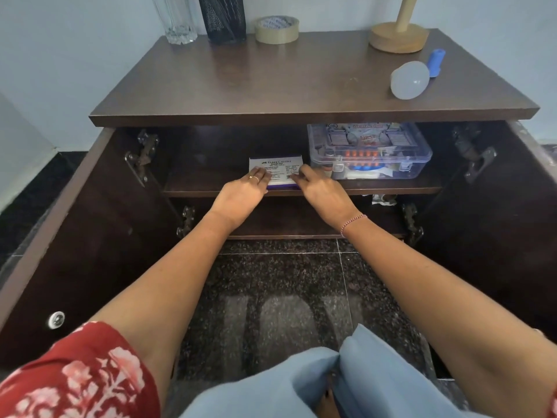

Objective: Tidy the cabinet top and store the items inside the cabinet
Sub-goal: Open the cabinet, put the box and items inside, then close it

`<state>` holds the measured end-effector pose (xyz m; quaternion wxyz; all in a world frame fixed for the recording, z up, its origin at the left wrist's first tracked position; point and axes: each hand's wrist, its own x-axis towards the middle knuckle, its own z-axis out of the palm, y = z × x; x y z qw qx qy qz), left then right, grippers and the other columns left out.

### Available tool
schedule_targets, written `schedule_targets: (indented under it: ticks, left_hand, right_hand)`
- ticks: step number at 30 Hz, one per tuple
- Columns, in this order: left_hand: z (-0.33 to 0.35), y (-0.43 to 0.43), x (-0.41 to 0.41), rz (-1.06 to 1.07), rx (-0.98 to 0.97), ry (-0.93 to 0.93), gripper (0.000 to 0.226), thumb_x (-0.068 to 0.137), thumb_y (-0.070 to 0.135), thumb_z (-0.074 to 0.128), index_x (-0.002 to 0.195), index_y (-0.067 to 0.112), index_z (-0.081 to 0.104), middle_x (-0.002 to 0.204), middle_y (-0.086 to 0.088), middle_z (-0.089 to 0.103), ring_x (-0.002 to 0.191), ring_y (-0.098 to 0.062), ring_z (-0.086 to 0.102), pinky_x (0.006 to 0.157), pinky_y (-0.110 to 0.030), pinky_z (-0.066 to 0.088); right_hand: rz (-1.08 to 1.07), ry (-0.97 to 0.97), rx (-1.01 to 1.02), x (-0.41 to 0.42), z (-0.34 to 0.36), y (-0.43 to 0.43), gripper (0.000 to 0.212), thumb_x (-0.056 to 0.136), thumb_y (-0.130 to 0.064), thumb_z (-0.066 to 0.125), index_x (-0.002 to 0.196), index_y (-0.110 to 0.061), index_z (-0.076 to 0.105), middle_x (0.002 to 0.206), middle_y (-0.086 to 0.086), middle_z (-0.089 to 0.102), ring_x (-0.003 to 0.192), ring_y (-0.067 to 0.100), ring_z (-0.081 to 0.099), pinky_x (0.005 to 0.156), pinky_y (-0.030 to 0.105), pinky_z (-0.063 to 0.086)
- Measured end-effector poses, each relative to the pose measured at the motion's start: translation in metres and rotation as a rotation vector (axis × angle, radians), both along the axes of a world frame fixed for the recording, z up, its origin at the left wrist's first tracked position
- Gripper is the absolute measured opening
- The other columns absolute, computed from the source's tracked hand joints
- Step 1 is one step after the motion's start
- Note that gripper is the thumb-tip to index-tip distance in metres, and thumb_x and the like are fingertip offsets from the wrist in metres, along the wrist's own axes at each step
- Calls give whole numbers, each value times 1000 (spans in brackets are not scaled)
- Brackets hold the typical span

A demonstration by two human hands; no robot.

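Note:
A white flat box (276, 166) with blue edges lies on the upper shelf (193, 184) inside the open dark wooden cabinet. My left hand (241, 194) rests on the box's left front part with straight fingers. My right hand (321, 191) touches its right front corner, fingers slightly bent. A clear plastic first-aid box (369, 150) stands on the same shelf just to the right. On the cabinet top (271, 79) remain a white bulb (409, 79), a blue cylinder (436, 62), a tape roll (276, 29), a black mesh holder (223, 18), a glass vase (177, 22) and a wooden stand (398, 36).
Both cabinet doors stand open, the left door (75, 251) and the right door (512, 221) flanking my arms. A crumpled white scrap (382, 200) lies under the shelf at the right. Dark speckled floor tiles (286, 282) lie below; my knees are at the bottom.

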<state>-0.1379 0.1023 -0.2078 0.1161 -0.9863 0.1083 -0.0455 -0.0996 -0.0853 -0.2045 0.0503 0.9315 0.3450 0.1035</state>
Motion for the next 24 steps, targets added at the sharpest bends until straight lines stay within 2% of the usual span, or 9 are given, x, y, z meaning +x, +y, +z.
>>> schedule_targets:
  ticks: [4,6,9,16,24]
  left_hand:
    - [-7,-4,-9,13,-84,-126,54,101,36,32,145,4,34,151,-12,37,144,-22,28,117,-35,27]
    - [-14,-9,-19,18,-114,-197,55,99,37,33,140,3,42,145,-13,45,138,-23,38,116,-37,28]
    - [-23,-18,-23,79,-164,-211,56,99,40,33,137,1,46,139,-14,52,132,-24,47,113,-37,32]
    - [-20,-22,1,115,-229,-143,64,97,44,33,146,3,32,150,-15,36,142,-23,32,118,-33,21]
    - [-19,-17,14,103,-217,-62,67,97,39,35,150,3,16,157,-14,19,148,-22,15,122,-34,11]
  right_hand:
    - [13,-61,-7,-2,-3,4,46,91,0,47,137,3,42,135,18,47,122,34,46,101,42,43]
    - [42,-128,-8,-6,-11,3,42,91,-8,49,133,-1,50,132,15,55,121,29,53,102,42,43]
    - [48,-186,-1,-9,-22,5,40,94,-20,49,130,-5,55,131,11,60,123,22,56,112,41,34]
    - [-64,-134,-101,5,-16,22,53,101,-33,28,138,3,42,139,19,50,135,27,44,121,44,5]
    - [-84,-109,-122,12,-15,30,55,101,-30,25,142,6,31,147,23,39,141,30,34,121,43,1]
